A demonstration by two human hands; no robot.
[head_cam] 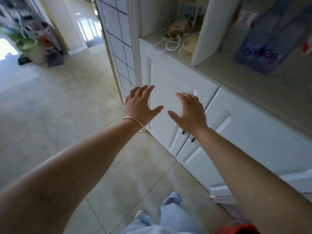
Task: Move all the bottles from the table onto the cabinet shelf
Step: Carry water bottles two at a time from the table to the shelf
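Observation:
A large clear blue water bottle point(271, 36) with purple lettering stands on the cabinet shelf point(236, 76) at the upper right. Part of a red-and-white item point(307, 47) shows at the right edge beside it. My left hand point(140, 107), with a bangle on the wrist, and my right hand point(189, 112) are both stretched out in front of the white cabinet doors, fingers spread, palms facing each other, holding nothing. No table is in view.
White cabinet doors point(172, 92) with dark handles run below the shelf. A left shelf compartment holds tangled white cords point(170, 39) and a yellow round object point(189, 43). A white divider panel point(207, 29) separates compartments. Tiled floor, a green bucket point(28, 46) and clutter lie far left.

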